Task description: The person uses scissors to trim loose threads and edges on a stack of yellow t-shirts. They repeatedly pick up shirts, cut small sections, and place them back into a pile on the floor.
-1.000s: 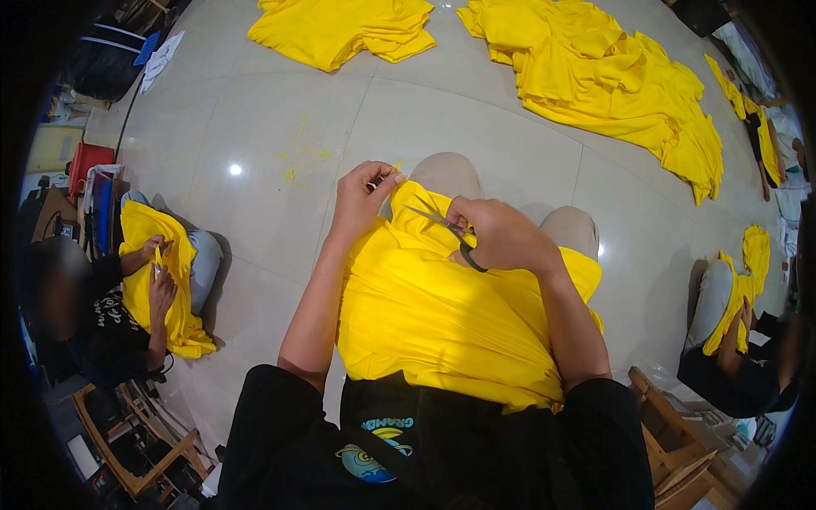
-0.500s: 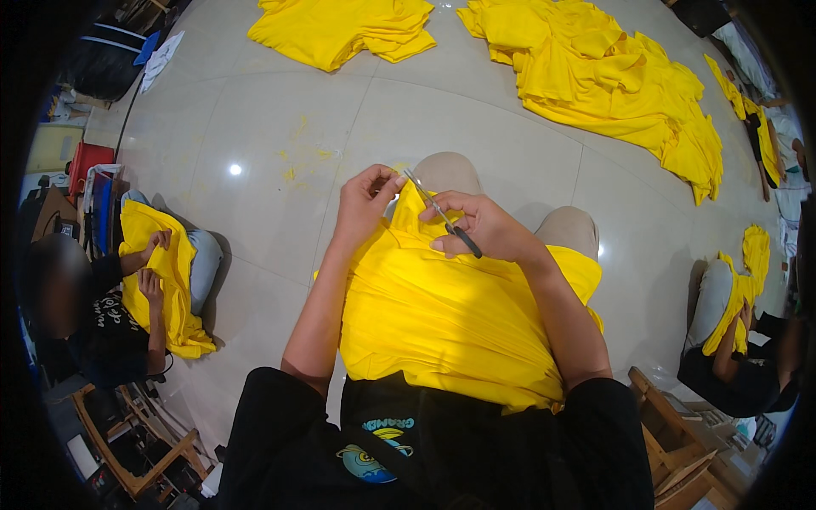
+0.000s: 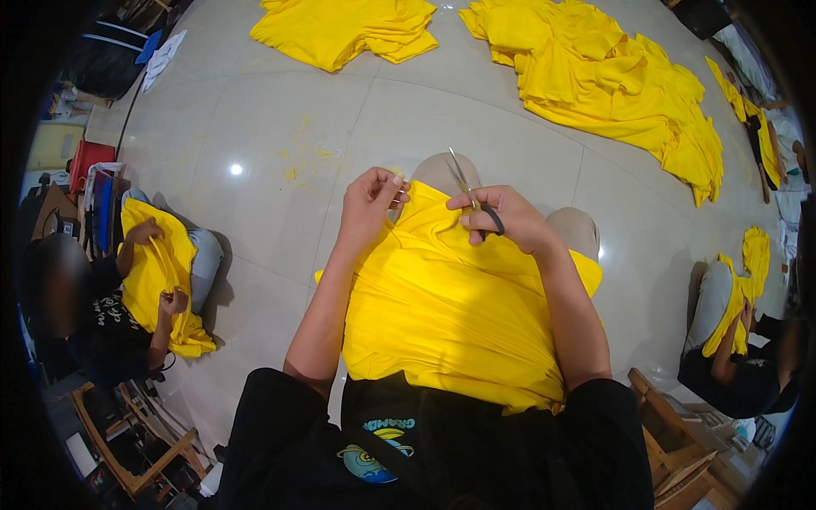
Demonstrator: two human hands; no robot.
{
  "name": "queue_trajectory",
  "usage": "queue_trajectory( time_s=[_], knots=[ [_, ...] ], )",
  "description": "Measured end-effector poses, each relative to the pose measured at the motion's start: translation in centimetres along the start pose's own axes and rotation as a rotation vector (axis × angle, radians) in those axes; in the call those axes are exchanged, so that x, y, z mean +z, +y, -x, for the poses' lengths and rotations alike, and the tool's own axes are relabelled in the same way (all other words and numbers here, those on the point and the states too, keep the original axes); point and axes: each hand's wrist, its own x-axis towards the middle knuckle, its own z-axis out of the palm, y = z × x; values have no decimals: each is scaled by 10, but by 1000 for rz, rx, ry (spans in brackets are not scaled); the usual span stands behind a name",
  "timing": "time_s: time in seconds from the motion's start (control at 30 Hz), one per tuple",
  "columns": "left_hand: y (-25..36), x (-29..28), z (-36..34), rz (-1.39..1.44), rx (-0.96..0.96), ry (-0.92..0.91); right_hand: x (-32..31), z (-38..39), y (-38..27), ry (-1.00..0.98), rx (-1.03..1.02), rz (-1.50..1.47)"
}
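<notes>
The left grip [image 3: 368, 202] pinched a small yellow thread wisp [image 3: 398, 172], the rumpled yellow fabric [image 3: 450, 314] spreading toward five o'clock. The right grip [image 3: 503, 218] clasped black-handled metal scissors [image 3: 463, 179], blades toward eleven o'clock.

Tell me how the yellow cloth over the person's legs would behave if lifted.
The yellow cloth would probably flop and hang loosely, since it drapes over the legs in soft wrinkles. It is likely light for its spread, as its folds look thin. It seems unlikely to roll, lying spread out rather than bundled.
</notes>
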Motion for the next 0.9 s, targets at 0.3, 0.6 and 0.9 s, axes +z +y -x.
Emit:
queue_trajectory(
  time_s=[0.3,0.6,0.9],
  knots=[
    [-2,4,9,135,-58,-24,30,20,-28,150,-90,-13],
    [-8,6,14,208,-44,-43,60,11,1,-123,102,-456],
    [1,10,27,244,-73,-30,69,-3,6,-84,154,-476]
  ],
)
